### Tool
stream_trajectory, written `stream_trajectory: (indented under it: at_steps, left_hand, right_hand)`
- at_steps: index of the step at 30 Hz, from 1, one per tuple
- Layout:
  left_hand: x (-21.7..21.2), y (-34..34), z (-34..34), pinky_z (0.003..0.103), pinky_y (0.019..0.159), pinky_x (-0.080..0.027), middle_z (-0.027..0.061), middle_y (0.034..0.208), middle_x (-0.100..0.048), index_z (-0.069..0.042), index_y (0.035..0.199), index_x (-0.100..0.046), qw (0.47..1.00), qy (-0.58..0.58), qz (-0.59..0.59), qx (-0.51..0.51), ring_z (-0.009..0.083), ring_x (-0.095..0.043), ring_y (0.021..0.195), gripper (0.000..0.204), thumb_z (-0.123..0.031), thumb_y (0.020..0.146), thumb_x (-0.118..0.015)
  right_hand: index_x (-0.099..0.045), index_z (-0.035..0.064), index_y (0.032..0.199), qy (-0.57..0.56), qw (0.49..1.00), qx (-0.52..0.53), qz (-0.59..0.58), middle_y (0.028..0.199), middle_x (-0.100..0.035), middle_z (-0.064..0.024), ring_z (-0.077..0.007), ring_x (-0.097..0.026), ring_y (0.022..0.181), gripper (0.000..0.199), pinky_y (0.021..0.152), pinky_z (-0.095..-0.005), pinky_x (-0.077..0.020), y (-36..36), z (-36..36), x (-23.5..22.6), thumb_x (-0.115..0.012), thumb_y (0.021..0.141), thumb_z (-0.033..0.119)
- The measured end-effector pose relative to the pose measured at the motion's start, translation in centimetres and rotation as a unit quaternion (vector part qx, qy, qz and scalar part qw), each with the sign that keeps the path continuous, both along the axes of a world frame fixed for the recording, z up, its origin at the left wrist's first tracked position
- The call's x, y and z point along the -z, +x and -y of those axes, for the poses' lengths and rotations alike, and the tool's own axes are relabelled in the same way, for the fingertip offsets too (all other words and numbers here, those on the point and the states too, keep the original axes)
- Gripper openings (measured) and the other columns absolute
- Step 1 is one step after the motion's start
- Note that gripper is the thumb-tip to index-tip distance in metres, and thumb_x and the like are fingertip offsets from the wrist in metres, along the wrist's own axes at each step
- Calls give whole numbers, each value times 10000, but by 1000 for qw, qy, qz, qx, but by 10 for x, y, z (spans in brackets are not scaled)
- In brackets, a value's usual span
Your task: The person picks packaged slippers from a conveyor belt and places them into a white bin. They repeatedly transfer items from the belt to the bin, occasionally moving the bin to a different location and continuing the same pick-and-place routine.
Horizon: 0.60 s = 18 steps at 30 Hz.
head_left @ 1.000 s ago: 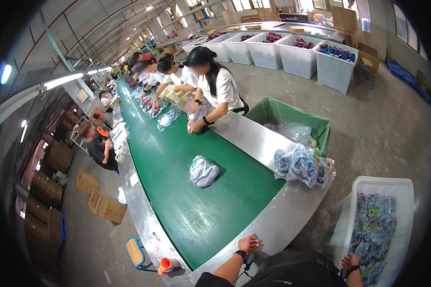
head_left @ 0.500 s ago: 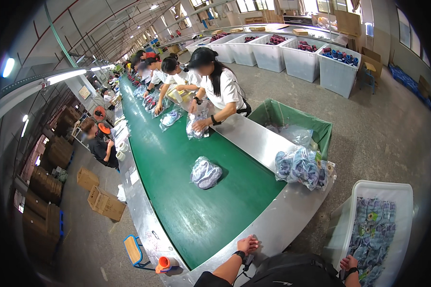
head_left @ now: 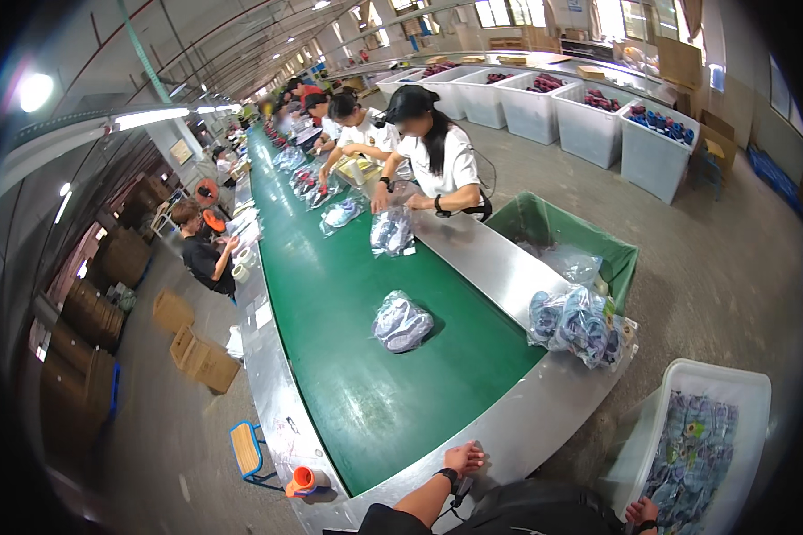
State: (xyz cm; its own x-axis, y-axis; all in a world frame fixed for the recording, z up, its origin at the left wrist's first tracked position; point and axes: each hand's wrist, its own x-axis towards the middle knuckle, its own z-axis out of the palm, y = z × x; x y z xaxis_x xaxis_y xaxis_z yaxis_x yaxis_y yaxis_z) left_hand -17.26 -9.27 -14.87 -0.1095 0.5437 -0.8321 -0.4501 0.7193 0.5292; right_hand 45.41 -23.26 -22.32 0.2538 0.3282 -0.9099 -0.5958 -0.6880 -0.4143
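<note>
My left hand (head_left: 464, 458) rests at the metal edge (head_left: 509, 437) of a green conveyor belt (head_left: 366, 419), its fingers loosely bent and apart, holding nothing. Low at my right side hangs my right hand (head_left: 641, 512), also empty with loose fingers, beside a white plastic bin (head_left: 748, 379). Packed inside that bin are several bagged bluish shoes (head_left: 691, 446). Ahead of my left hand, out of its reach, a clear bag with pale lilac shoes (head_left: 401, 323) lies on the belt. Several more bagged shoes (head_left: 580, 325) are heaped on the metal ledge to the right.
Co-workers line the belt; the nearest (head_left: 442, 160) handles a bagged pair (head_left: 391, 232). A green-lined bin (head_left: 544, 223) stands behind the ledge. Large white bins (head_left: 656, 160) line the back. At left are a stool (head_left: 246, 446), an orange cup (head_left: 303, 480) and cartons (head_left: 203, 358).
The whole view has swung slightly, shifting the scene rightward. The nearest co-worker's hands have moved up to the top of the bag. My hands stay in about the same places.
</note>
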Motion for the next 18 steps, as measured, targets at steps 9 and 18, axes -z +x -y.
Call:
stream_trajectory:
  at_steps: [9,18]
  left_hand:
    - [1,1,0,286,522,-526,63,842,-692,-52,948,-609,1000,-6,0,4,162,-659,615,318,-365,918,-559]
    - [2,-1,-1,292,537,-539,68,844,-695,-48,953,-610,1000,-5,2,4,170,-665,618,307,-347,921,-550]
  right_hand:
    - [-319,46,1403,14,997,-76,13,1354,-475,-136,-338,-521,1167,590,951,-449,-427,4,-2,0,-482,937,369]
    - [-478,81,945,-22,997,-9,68,777,-526,-105,-302,-574,637,233,553,-443,-504,7,-24,0,-541,807,257]
